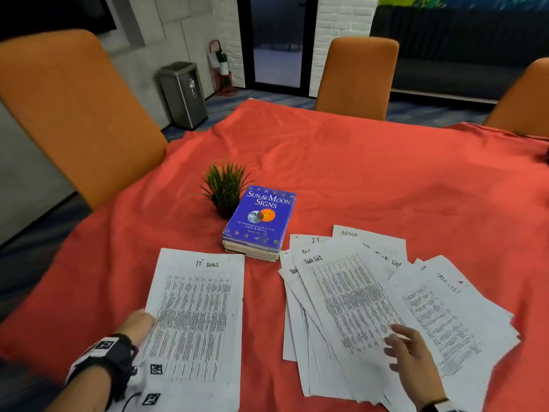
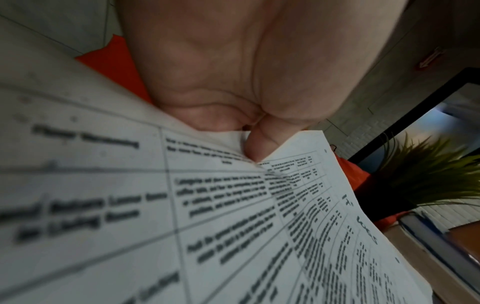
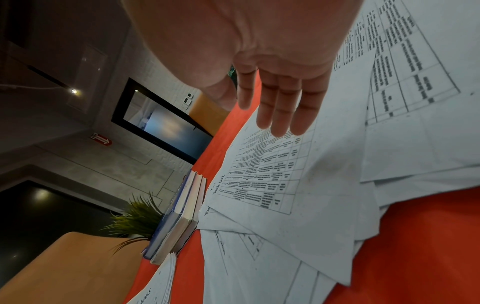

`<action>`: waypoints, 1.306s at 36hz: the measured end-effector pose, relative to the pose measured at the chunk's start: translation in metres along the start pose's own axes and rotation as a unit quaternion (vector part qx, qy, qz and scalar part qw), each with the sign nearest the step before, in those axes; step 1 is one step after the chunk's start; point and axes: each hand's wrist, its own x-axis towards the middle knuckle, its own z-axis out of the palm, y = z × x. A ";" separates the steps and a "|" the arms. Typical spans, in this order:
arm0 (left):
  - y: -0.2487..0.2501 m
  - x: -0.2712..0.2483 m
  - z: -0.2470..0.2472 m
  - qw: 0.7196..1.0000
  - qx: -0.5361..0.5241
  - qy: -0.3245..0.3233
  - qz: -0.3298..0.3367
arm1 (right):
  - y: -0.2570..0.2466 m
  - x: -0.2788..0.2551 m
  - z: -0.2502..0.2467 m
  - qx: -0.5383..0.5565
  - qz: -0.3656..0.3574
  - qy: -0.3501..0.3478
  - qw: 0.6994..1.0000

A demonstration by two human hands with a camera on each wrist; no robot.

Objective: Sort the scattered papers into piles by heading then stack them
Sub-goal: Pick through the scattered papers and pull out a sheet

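Note:
A neat pile headed "IT logs" (image 1: 196, 316) lies on the red tablecloth (image 1: 356, 173) at the near left. My left hand (image 1: 148, 321) pinches its left edge; in the left wrist view a fingertip (image 2: 257, 144) is tucked into the fold of the IT logs sheet (image 2: 298, 226). To the right several scattered papers (image 1: 356, 292) overlap in a fan, with headings "Task List" (image 1: 312, 260), "IT" (image 1: 315, 239) and "Admin" (image 1: 350, 233). My right hand (image 1: 398, 343) is open, its straight fingers (image 3: 278, 115) just over the top Task List sheet (image 3: 272, 174).
A blue book (image 1: 261, 221) on a small stack and a potted green plant (image 1: 224, 188) stand just beyond the papers. Orange chairs (image 1: 68, 114) (image 1: 356, 75) (image 1: 523, 102) ring the table. The far half of the cloth is bare.

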 end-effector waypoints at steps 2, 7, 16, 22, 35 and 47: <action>0.000 0.002 0.002 1.000 0.008 -0.005 -0.012 | 0.001 0.001 0.000 0.000 0.002 0.001 1.000; -0.002 0.007 0.003 0.999 -0.037 -0.003 -0.030 | 0.005 0.002 -0.002 -0.004 0.009 0.005 1.000; 0.028 -0.021 0.015 0.982 -0.008 0.189 0.005 | 0.027 0.011 -0.011 -0.053 0.041 0.015 0.998; 0.098 -0.066 0.079 0.992 -0.057 0.007 0.113 | 0.049 0.015 -0.012 -0.085 0.088 -0.007 0.992; 0.211 -0.115 0.204 0.964 -0.168 -0.197 0.057 | 0.057 0.017 -0.018 -0.124 0.084 -0.025 0.988; 0.185 -0.023 0.289 0.981 -0.161 -0.106 0.010 | 0.057 0.010 -0.015 -0.162 0.051 -0.030 0.985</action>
